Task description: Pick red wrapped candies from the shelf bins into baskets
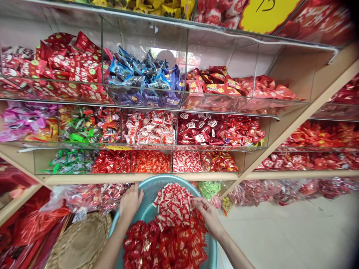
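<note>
A teal plastic basket point(211, 250) holds two kinds of wrapped candy. Small red-and-white candies point(174, 203) are heaped toward its far side, and larger shiny red packets point(165, 246) fill the near side. My left hand point(130, 201) is closed over the basket's far left rim, just below the shelf edge. At the right side of the heap, my right hand point(206, 215) has its fingers bent and pinched together against the red-and-white candies. What lies between those fingertips is too small to make out.
Glass-fronted shelves point(151, 158) ahead hold several compartments of candy. Bagged candies point(92, 198) lie beneath them. A woven straw mat or basket point(81, 239) sits at lower left, and tiled floor point(280, 235) shows at right. A yellow price sign point(266, 15) hangs at the top.
</note>
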Demonstrator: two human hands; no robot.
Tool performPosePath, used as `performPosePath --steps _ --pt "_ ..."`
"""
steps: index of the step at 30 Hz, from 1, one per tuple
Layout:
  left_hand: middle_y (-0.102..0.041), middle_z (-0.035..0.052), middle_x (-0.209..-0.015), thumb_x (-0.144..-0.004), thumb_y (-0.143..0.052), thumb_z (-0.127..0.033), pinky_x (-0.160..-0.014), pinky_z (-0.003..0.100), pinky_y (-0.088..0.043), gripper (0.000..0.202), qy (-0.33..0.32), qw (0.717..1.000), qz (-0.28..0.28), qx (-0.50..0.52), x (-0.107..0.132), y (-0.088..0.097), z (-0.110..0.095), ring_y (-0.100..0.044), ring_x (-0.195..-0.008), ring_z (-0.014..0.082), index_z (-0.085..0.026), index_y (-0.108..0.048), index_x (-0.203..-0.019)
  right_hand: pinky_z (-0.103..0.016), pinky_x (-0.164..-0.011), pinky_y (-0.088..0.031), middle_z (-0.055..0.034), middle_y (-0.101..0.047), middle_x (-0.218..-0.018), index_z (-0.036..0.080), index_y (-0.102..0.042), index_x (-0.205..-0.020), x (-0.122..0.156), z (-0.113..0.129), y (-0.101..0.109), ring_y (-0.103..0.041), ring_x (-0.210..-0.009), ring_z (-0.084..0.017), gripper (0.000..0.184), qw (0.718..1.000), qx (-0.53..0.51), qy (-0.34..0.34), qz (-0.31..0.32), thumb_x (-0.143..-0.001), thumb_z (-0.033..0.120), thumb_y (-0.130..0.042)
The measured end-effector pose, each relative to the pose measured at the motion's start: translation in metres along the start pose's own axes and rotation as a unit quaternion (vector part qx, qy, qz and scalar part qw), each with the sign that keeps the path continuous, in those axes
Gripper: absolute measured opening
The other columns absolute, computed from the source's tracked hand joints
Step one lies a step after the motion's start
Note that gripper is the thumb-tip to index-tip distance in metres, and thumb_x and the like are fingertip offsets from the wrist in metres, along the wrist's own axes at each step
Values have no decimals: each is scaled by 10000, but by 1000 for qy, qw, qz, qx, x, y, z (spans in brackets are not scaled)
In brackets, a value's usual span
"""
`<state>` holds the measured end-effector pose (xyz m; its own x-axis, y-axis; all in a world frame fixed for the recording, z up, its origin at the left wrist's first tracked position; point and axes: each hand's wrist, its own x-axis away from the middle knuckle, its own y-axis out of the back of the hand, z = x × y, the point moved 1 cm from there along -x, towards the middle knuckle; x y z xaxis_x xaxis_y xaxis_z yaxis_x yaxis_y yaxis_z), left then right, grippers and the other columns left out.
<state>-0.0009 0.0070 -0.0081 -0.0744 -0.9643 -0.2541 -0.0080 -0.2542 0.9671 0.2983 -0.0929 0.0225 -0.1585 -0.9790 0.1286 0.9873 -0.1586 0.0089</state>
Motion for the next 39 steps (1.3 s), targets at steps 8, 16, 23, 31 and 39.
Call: performPosePath --steps 8,16,23,31,39 --pt "-614 102 -925 -886 -242 -367 -694 282 -440 431 -2 1000 -2 -16 0 -1 -1 -587 -839 197 -134 -464 -1172 -257 -713 -411 -14 -625 -763 180 -633 -744 17 9 9 -543 -745 -148 310 996 -3 -69 51 -696 485 -622" --pt "-616 102 -934 -890 -233 -365 -693 284 -440 435 -8 1000 -11 -14 1 0 0 -591 -839 200 -127 -460 -1176 -163 -453 -374 10 -576 -739 204 -622 -846 22 18 2 -502 -566 -72 258 946 -206 -248 13 -683 400 -662" --pt "-615 104 -953 -885 -252 -361 -704 283 -438 436 -3 1000 -10 -12 1 -1 -1 -586 -854 194 -130 -449 -1198 -207 -587 -424 -3 -592 -877 229 -619 -942 36 16 5 -527 -707 -105 289 955 -179 -217 91 -653 226 -629" --pt "-617 102 -939 -894 -223 -367 -683 300 -438 442 -15 999 -13 -24 0 -2 0 -596 -828 206 -117 -457 -1174 -258 -695 -405 -2 -609 -983 220 -606 -984 58 12 3 -533 -795 -145 377 981 2 -163 107 -610 180 -575" --pt "-616 100 -958 -895 -219 -370 -672 293 -437 444 -15 999 -11 -27 0 -1 0 -598 -833 205 -122 -449 -1182 -299 -766 -443 -27 -624 -1002 204 -620 -971 59 -3 -1 -564 -903 -206 359 991 83 -91 61 -617 250 -584"
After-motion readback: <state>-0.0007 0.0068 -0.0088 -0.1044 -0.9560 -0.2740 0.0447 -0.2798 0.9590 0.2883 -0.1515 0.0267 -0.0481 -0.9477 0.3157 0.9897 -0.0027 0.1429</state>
